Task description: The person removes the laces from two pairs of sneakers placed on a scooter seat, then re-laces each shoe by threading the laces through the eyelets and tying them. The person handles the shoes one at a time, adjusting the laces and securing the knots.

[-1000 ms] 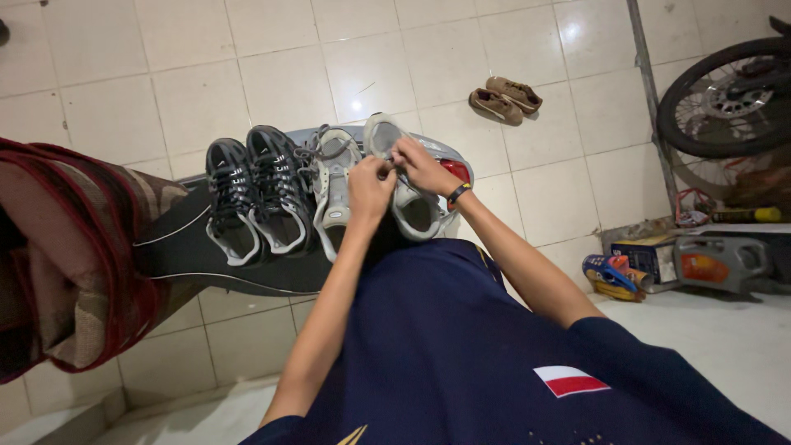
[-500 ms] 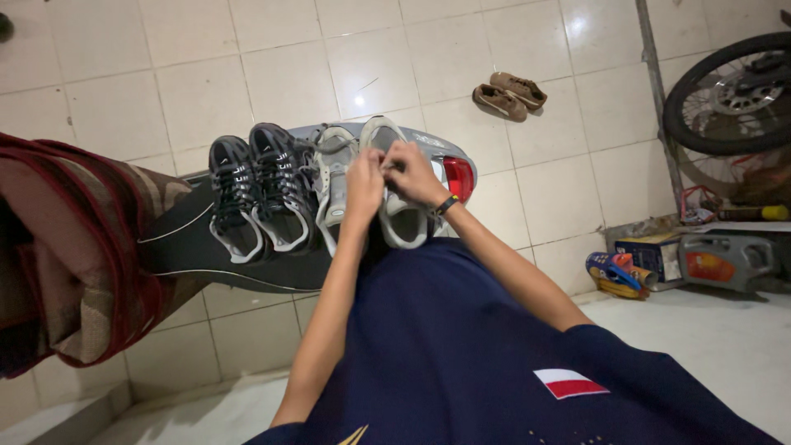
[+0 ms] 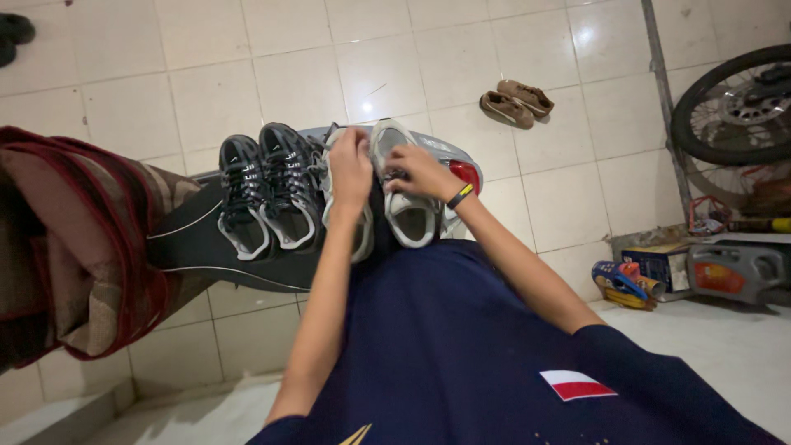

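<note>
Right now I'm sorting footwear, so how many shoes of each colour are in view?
Black sneakers: 2
Grey sneakers: 2
Brown shoes: 2
Dark shoes, far corner of the floor: 1, maybe 2, cut off
Total: at least 7

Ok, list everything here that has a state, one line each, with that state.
Left hand: laid on the left grey shoe, fingers curled over it.
Right hand: fingers pinching at the laces of the right grey shoe.
Grey shoes: side by side on the scooter seat, toes away.
Black shoes: paired on the seat, untouched.
Brown shoes: together on the tiled floor.
Scooter seat: bearing both pairs.
</note>
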